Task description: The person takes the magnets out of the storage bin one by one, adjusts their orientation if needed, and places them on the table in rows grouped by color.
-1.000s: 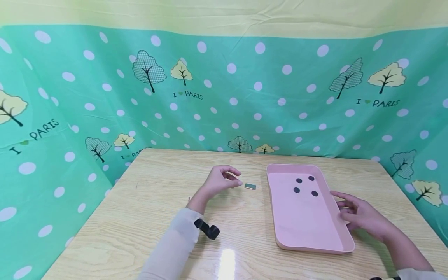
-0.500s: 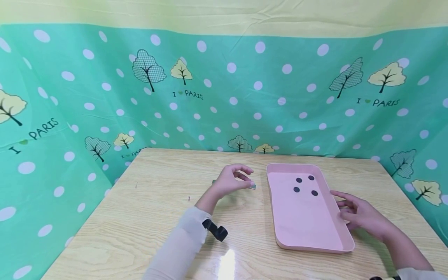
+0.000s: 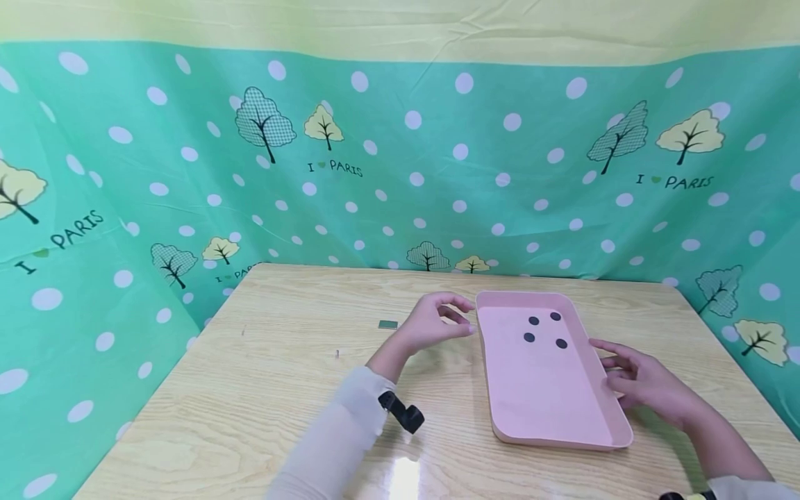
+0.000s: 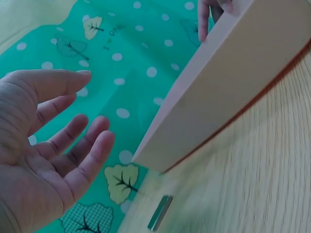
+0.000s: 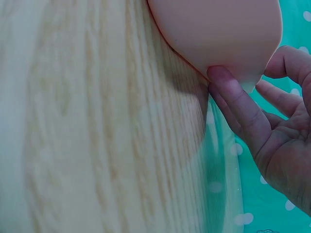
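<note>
My left hand (image 3: 435, 324) hovers beside the left wall of the pink tray (image 3: 544, 396), its fingers loosely bent and holding nothing. In the left wrist view a gap shows between the hand and the tray wall. At the tray's right side my right hand (image 3: 650, 385) grips the wall, with one fingertip (image 5: 221, 77) pressed on the outside and another finger at the rim. Several flat dark discs (image 3: 534, 321) lie in the tray's far half. A small green rectangular piece (image 3: 388, 324) rests on the table behind my left wrist; a second one is hidden by the hand in the head view.
The wood-grain table (image 3: 262, 417) ends at a green dotted cloth (image 3: 375, 173) at the back and sides. A tiny reddish speck (image 3: 337, 354) marks the tabletop left of my left wrist. Black wrist cameras (image 3: 403, 413) stick out from the sleeves.
My left hand has moved rightward, over one small green piece and up to the tray's left wall. The other green piece has come into sight. The right hand and tray stay put.
</note>
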A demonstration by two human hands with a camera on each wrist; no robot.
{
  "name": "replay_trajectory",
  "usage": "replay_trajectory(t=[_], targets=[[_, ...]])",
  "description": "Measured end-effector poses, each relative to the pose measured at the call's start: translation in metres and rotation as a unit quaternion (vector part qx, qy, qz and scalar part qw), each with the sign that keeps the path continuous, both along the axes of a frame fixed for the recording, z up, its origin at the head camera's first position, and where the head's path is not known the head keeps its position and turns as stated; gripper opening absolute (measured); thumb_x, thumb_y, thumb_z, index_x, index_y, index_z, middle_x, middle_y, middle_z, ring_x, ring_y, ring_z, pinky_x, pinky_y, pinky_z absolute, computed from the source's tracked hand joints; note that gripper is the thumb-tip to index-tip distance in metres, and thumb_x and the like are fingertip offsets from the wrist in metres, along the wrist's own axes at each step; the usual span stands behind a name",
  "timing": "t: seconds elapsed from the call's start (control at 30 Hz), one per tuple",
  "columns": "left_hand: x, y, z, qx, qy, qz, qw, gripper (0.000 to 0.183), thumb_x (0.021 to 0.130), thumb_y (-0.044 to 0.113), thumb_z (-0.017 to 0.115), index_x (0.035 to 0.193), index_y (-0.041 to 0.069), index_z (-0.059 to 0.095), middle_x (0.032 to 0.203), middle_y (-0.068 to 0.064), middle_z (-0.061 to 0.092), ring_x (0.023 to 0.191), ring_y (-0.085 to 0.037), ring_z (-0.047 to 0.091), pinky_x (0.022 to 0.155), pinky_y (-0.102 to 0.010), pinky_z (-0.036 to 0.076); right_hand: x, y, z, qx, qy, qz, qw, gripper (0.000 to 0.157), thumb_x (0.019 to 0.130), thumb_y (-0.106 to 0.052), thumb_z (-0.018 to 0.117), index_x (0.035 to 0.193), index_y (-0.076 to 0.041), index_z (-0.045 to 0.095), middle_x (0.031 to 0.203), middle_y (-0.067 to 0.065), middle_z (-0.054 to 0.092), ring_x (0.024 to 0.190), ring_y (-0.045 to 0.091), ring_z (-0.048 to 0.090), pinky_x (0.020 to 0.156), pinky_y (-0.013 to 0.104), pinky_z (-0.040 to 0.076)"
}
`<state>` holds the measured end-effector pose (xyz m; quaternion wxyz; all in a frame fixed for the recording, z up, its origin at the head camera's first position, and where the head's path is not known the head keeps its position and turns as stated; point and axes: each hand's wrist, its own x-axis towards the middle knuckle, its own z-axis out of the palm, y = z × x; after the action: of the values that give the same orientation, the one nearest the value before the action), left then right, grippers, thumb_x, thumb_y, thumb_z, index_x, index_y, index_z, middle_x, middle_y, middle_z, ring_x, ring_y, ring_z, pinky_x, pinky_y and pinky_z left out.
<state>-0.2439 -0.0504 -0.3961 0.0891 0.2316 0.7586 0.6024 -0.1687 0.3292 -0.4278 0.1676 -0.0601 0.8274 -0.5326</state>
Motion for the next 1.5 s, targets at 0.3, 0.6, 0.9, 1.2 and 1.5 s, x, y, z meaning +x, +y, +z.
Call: replay_trajectory(t=[0.3, 0.6, 0.9, 1.2, 1.5], targets=[[0.0, 0.024, 0.008, -0.004, 0.013, -0.012, 0.9998, 0.03, 0.079, 0.009, 0.081, 0.107, 0.008, 0.07, 0.111, -0.001, 0.066, 0.086, -0.01, 0.066, 0.07, -0.026, 0.056, 0.001, -0.001, 0.0, 0.004, -0.001, -0.006, 1.0, 0.071, 0.093, -0.002, 0.056, 0.152, 0.003, 0.019, 0.132, 0.037, 0.045, 0.095, 0.022, 0.064, 0.068, 0.043, 0.059], [-0.002, 0.048, 0.011, -0.035, 0.017, -0.029, 0.9988, 0.028, 0.079, 0.011, 0.081, 0.106, 0.012, 0.072, 0.101, 0.007, 0.064, 0.085, -0.007, 0.066, 0.072, -0.024, 0.056, 0.0, 0.0, 0.001, 0.0, -0.002, -0.002, 1.0, 0.07, 0.093, -0.003, 0.056, 0.152, 0.002, 0.018, 0.132, 0.037, 0.044, 0.095, 0.023, 0.064, 0.068, 0.043, 0.059], [-0.006, 0.076, 0.009, -0.059, 0.013, -0.031, 0.9977, 0.029, 0.079, 0.008, 0.081, 0.107, 0.007, 0.072, 0.098, 0.003, 0.066, 0.082, -0.004, 0.065, 0.071, -0.02, 0.054, 0.0, 0.001, -0.001, -0.003, 0.001, 0.0, 1.0, 0.07, 0.094, -0.004, 0.056, 0.152, 0.003, 0.018, 0.132, 0.037, 0.044, 0.095, 0.022, 0.064, 0.068, 0.043, 0.059], [-0.013, 0.1, -0.001, -0.096, 0.04, -0.051, 0.9933, 0.026, 0.078, 0.006, 0.082, 0.102, 0.007, 0.073, 0.099, 0.001, 0.071, 0.079, -0.001, 0.065, 0.07, -0.014, 0.052, 0.0, 0.0, 0.001, 0.006, -0.003, -0.006, 1.0, 0.071, 0.092, -0.005, 0.058, 0.152, 0.001, 0.02, 0.133, 0.037, 0.043, 0.098, 0.026, 0.063, 0.069, 0.044, 0.059], [-0.024, 0.113, -0.013, -0.148, 0.052, -0.059, 0.9859, 0.029, 0.078, 0.003, 0.081, 0.106, 0.006, 0.073, 0.107, -0.004, 0.07, 0.085, -0.003, 0.064, 0.072, -0.012, 0.05, 0.0, -0.002, 0.001, 0.019, -0.002, -0.013, 1.0, 0.072, 0.092, -0.007, 0.059, 0.153, -0.001, 0.021, 0.133, 0.035, 0.044, 0.099, 0.028, 0.061, 0.069, 0.043, 0.059]])
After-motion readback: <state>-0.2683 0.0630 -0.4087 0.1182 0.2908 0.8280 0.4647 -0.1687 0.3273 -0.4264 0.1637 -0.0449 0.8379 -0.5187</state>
